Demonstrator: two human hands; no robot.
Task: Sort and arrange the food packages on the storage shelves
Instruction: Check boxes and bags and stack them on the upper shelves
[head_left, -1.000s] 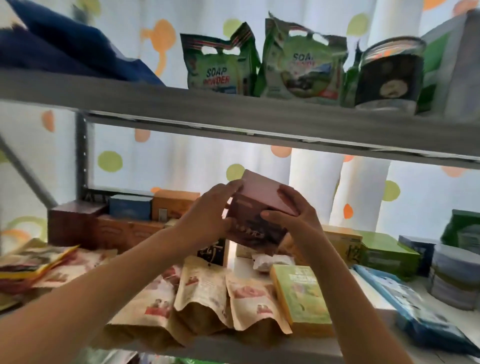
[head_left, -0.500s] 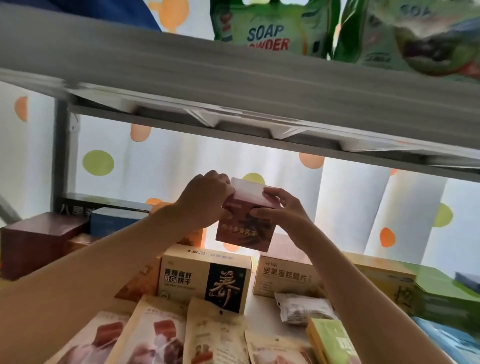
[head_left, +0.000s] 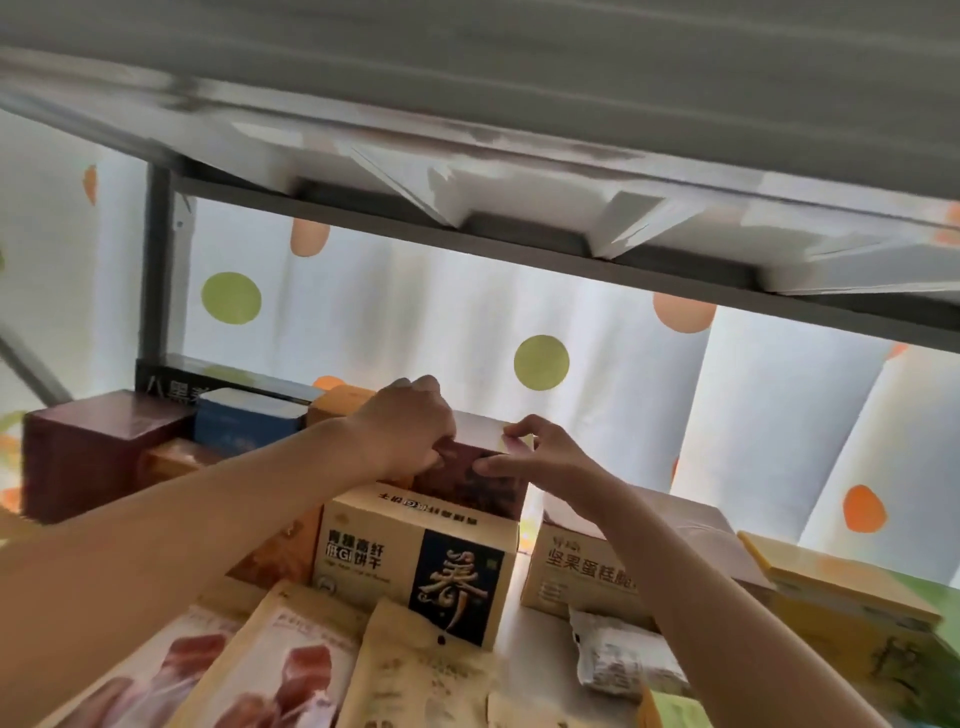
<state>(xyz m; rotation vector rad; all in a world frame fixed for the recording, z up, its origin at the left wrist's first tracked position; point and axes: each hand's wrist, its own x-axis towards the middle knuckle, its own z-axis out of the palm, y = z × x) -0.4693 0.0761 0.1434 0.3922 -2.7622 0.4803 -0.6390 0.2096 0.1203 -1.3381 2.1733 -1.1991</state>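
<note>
A dark red-brown box (head_left: 475, 480) with a pale top stands at the back of the shelf, just behind a beige box with a black panel (head_left: 415, 561). My left hand (head_left: 405, 431) grips its upper left corner with curled fingers. My right hand (head_left: 530, 457) pinches its upper right edge between thumb and fingertips. The box's lower part is hidden behind the beige box.
Maroon (head_left: 98, 452), blue (head_left: 249, 421) and orange (head_left: 337, 405) boxes stand at the back left. A beige box (head_left: 582, 571) and a yellow one (head_left: 841, 597) sit to the right. Paper pouches (head_left: 291, 670) and a small white packet (head_left: 623, 660) lie in front. The upper shelf's underside (head_left: 519, 130) hangs close overhead.
Both hands carried the dark red-brown box back and down, from mid-air to a spot behind the beige box. The view tilted down, so the soap powder bags left the frame.
</note>
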